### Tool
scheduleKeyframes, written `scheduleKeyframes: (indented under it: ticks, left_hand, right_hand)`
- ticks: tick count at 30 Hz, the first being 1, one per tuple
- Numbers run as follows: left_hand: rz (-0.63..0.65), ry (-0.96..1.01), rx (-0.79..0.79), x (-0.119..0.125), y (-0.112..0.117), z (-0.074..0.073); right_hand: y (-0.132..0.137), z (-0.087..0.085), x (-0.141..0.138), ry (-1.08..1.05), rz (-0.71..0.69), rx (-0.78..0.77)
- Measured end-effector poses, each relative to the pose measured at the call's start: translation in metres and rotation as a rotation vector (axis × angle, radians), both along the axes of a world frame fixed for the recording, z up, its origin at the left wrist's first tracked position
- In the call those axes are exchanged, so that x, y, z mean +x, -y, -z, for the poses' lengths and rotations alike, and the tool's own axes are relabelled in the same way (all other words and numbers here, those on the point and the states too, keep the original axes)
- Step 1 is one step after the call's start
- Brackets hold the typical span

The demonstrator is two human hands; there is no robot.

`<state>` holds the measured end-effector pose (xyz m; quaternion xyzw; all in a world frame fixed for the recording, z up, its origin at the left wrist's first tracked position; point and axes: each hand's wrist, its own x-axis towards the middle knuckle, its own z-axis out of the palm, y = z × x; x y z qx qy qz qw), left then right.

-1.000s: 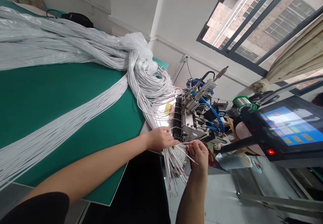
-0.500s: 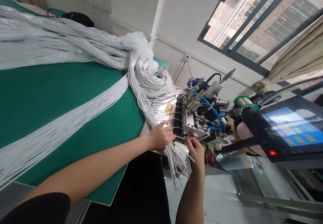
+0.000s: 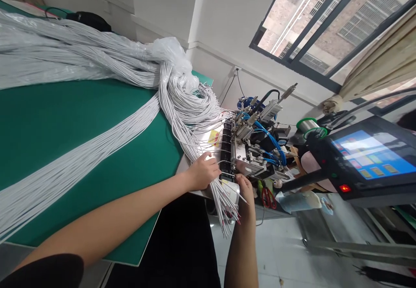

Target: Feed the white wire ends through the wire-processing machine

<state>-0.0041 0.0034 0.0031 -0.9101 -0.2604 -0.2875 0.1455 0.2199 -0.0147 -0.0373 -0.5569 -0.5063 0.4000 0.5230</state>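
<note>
My left hand (image 3: 203, 173) is closed on a white cable (image 3: 227, 174) at the front of a metal machine (image 3: 253, 145). My right hand (image 3: 245, 188) pinches the same cable near its end, against the machine's near edge. Beneath my left hand, a bundle of white cables (image 3: 224, 201) hangs over the edge with its reddish tips down. Several more cables lie across the black feed strip (image 3: 226, 143) of the machine. The cable's very tip is hidden by my right fingers.
A green-topped table (image 3: 65, 123) carries a long heap of white cables (image 3: 107, 56) partly in plastic wrap (image 3: 173, 54). At right stand a lit touchscreen (image 3: 373, 156), a wire spool (image 3: 310, 127) and red-handled scissors (image 3: 268, 198). A white cylindrical container (image 3: 231, 189) is below my hands.
The view has shifted slightly, moving everything a little to the left. My right hand has turned, its fingers now closer together at the machine edge. My left hand keeps its hold.
</note>
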Motion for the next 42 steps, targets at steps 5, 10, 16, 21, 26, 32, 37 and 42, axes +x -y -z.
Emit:
scheduleKeyframes:
  ticks: [5, 10, 16, 21, 26, 32, 37, 42]
  left_hand:
    - [0.002, -0.026, -0.018, -0.002, 0.0, 0.0]
    - [0.007, -0.003, 0.039, -0.003, 0.0, -0.003]
    - [0.133, 0.081, 0.166, -0.004, 0.001, -0.006]
    - [0.126, 0.111, 0.192, -0.004, 0.001, -0.006]
    - [0.133, 0.103, 0.193, -0.005, 0.002, -0.006]
    - [0.171, 0.14, 0.228, -0.004, 0.001, -0.007]
    - [0.153, 0.116, 0.184, -0.002, 0.001, -0.006]
    - [0.097, 0.089, 0.18, -0.001, 0.002, -0.007]
  right_hand:
    - [0.013, 0.001, 0.004, -0.036, 0.038, -0.043]
    - [0.034, -0.01, 0.016, -0.042, 0.075, -0.032]
    - [0.065, -0.044, 0.015, 0.041, -0.096, -0.014]
    - [0.081, -0.062, 0.008, 0.132, -0.299, 0.043]
    - [0.073, -0.054, 0.004, 0.036, -0.035, 0.095]
    - [0.057, -0.039, -0.008, -0.084, 0.32, 0.155]
    - [0.052, -0.034, -0.021, -0.164, 0.38, 0.164]
    - [0.049, -0.036, -0.024, -0.184, 0.323, 0.111]
